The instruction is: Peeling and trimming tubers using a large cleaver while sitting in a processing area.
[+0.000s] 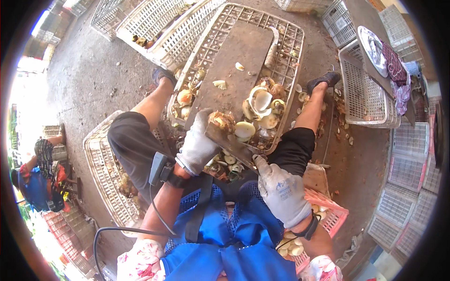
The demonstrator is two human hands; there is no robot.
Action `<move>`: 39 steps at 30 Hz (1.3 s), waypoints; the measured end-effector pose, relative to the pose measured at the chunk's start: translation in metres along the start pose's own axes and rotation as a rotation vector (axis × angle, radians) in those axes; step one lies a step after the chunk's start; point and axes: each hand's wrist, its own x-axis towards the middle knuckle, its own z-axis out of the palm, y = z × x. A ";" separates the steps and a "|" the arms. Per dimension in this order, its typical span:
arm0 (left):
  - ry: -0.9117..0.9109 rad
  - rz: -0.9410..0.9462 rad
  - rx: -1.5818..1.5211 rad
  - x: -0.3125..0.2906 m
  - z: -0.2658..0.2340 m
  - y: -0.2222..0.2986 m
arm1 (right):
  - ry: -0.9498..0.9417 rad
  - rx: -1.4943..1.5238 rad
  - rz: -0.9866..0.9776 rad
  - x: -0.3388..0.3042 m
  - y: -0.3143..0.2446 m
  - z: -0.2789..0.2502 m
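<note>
My left hand (199, 146), in a whitish work glove, is closed around a brown-skinned onion (221, 120) at the near end of a wooden board (234, 61). My right hand (284, 193), gloved too, grips a wide-bladed knife (233, 144). Its dark blade lies across in front of the onion; whether it touches cannot be made out. Just beyond the blade are a pale cut onion half (244, 129) and hollow white onion layers (260, 102). A second knife (272, 49) with a wrapped handle rests along the board's right edge.
The board lies on an upturned plastic crate (293, 35) between my legs. A pink basket (335, 218) with peeled onions is at my right; a white crate (101, 171) stands at my left. Further crates (365, 100) line the right side. A seated person (40, 180) is far left.
</note>
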 end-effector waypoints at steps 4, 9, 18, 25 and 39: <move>0.014 -0.087 -0.019 -0.004 -0.005 0.018 | -0.143 -0.206 0.026 0.008 -0.008 -0.018; 0.150 0.121 0.091 0.000 0.009 -0.004 | -0.148 -0.192 0.015 0.038 -0.018 -0.015; 0.200 -0.152 0.033 -0.004 0.020 0.024 | 0.178 -0.249 -0.207 0.092 -0.003 0.037; 0.139 -0.092 -0.055 -0.008 0.012 0.021 | 0.070 0.739 0.220 0.081 0.042 0.051; 0.354 -0.106 -0.181 0.001 0.023 0.008 | 0.167 1.140 0.474 0.012 -0.029 0.068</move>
